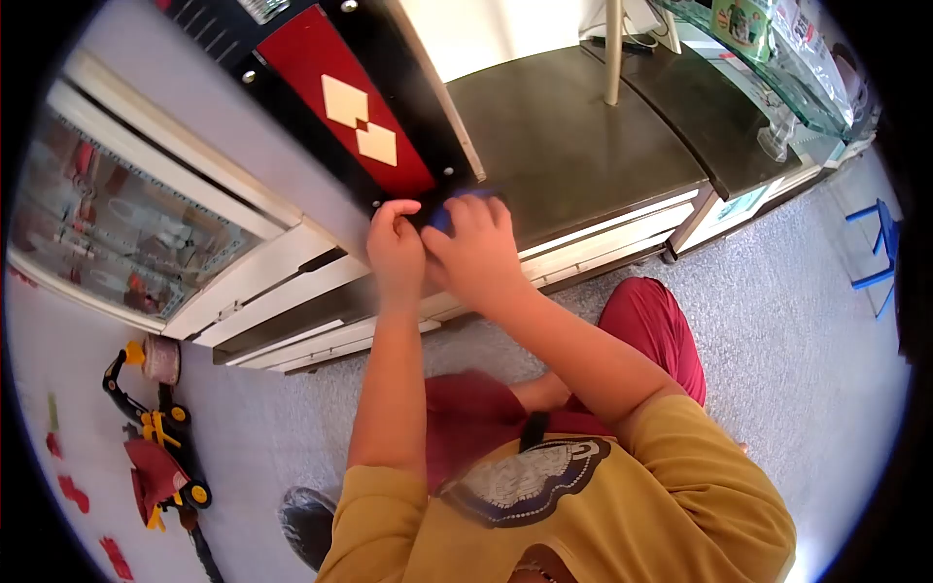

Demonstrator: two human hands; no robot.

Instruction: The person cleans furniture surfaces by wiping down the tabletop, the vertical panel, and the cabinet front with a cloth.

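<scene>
My right hand (474,245) is curled over a small dark blue object (441,218), mostly hidden under the fingers, so its kind is unclear. Close beside it, my left hand (397,251) has its fingers bent inward; whatever they hold, if anything, is hidden. Both hands are at the lower end of a black panel with a red strip (394,178), which carries two cream diamond shapes (377,144) and has round metal studs along its edges. The panel stands against the dark cabinet top.
A dark brown cabinet top (573,136) with pale drawers extends right, bearing a cream pole (613,58). Glass shelves (768,58) hold packets at upper right. On the left are a glass-fronted cabinet (117,219) and a toy digger (160,447). A blue stool (880,255) stands far right.
</scene>
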